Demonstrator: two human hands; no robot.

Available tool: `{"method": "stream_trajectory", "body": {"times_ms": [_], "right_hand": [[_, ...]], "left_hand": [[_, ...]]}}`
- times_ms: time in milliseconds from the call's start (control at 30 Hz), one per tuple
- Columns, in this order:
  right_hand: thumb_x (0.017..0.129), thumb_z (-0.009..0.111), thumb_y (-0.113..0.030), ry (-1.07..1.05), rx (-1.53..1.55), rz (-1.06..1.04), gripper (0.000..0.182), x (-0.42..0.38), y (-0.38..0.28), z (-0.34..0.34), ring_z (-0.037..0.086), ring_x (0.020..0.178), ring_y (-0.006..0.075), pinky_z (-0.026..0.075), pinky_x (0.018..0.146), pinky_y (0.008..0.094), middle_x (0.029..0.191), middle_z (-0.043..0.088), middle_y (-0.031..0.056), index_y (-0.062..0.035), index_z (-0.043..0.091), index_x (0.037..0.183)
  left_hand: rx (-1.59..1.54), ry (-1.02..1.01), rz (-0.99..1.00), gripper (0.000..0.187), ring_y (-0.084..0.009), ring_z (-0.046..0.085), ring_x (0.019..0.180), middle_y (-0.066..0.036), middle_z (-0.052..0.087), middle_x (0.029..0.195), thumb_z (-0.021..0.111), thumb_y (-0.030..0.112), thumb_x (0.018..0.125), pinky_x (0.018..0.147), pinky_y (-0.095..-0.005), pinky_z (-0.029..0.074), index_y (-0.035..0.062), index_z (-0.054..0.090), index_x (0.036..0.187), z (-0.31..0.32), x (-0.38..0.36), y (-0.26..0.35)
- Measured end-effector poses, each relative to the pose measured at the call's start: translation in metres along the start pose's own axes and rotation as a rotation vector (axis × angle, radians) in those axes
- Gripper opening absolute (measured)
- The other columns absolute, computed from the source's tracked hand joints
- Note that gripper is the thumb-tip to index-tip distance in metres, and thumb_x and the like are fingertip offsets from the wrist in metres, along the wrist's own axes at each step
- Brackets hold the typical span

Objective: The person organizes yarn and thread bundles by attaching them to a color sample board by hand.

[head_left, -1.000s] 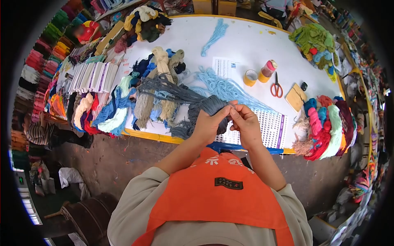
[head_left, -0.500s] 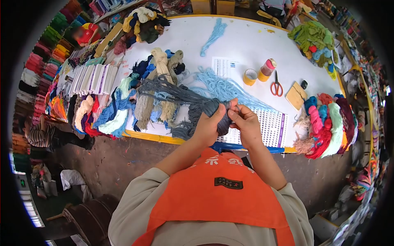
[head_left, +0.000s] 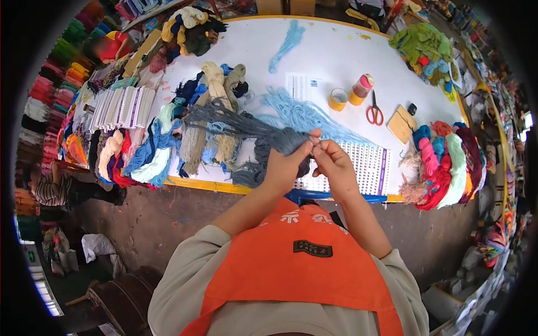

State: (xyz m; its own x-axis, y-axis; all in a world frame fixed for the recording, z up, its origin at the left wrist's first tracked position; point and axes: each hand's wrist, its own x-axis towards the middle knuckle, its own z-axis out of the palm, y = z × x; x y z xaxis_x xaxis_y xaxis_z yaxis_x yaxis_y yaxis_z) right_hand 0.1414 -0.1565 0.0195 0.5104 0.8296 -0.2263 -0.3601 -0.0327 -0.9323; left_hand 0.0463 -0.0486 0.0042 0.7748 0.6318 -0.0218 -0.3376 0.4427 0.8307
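While the left hand point(head_left: 284, 168) grips grey yarn point(head_left: 286, 140) in its fingers, the right hand point(head_left: 336, 165) pinches closed at the yarn's right edge

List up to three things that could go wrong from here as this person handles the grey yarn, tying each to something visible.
1. The grey yarn trails across the beige hanks, so its strands might snag or tangle there.

2. The light-blue yarn lies spread loosely just beyond the bundle; strands could get mixed together.

3. The left hand grips the bundle while the right hand's fingertips work close beside it; a fine strand there might slip.
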Motion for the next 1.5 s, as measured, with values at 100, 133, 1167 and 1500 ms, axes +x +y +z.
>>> {"method": "stream_trajectory", "body": {"times_ms": [100, 133, 1167, 1500], "right_hand": [[0.099, 0.054, -0.018, 0.136, -0.169, -0.207, 0.014, -0.004, 0.014, -0.017, 0.051, 0.076, 0.0062, 0.047, 0.068, 0.022, 0.086, 0.055, -0.0031, -0.0062, 0.059, 0.093], [0.1, 0.052, -0.016, 0.24, -0.311, -0.325, 0.013, -0.004, 0.018, -0.043, 0.052, 0.084, 0.008, 0.045, 0.079, 0.0232, 0.09, 0.056, -0.0026, -0.0063, 0.059, 0.096], [0.098, 0.048, -0.03, 0.019, -1.095, 0.064, 0.016, 0.184, 0.227, -0.268, 0.064, 0.067, 0.0397, 0.049, 0.06, 0.0493, 0.073, 0.066, 0.015, -0.0177, 0.053, 0.106], [0.094, 0.057, -0.021, 0.065, -0.883, 0.106, 0.018, 0.185, 0.214, -0.273, 0.065, 0.065, 0.0367, 0.05, 0.058, 0.0445, 0.074, 0.066, 0.0148, -0.0123, 0.052, 0.109]], "left_hand": [[0.024, 0.046, -0.205, 0.021, -0.0172, 0.066, 0.077, -0.014, 0.07, 0.097, 0.061, 0.021, 0.095, 0.068, -0.0326, 0.055, -0.0001, 0.062, 0.096, -0.016, 0.006, 0.019], [0.034, 0.087, -0.247, 0.025, -0.017, 0.062, 0.063, -0.013, 0.068, 0.084, 0.059, 0.026, 0.096, 0.056, -0.0315, 0.051, 0.0015, 0.06, 0.092, -0.026, 0.009, 0.027], [0.704, 0.401, -0.901, 0.025, -0.0158, 0.06, 0.059, -0.009, 0.069, 0.077, 0.065, 0.023, 0.087, 0.052, -0.0274, 0.045, -0.0016, 0.07, 0.087, -0.052, 0.173, -0.301], [0.661, 0.201, -0.773, 0.022, -0.0121, 0.058, 0.06, -0.007, 0.064, 0.067, 0.067, 0.017, 0.086, 0.054, -0.0279, 0.046, -0.0022, 0.065, 0.074, -0.066, 0.178, -0.314]]}}
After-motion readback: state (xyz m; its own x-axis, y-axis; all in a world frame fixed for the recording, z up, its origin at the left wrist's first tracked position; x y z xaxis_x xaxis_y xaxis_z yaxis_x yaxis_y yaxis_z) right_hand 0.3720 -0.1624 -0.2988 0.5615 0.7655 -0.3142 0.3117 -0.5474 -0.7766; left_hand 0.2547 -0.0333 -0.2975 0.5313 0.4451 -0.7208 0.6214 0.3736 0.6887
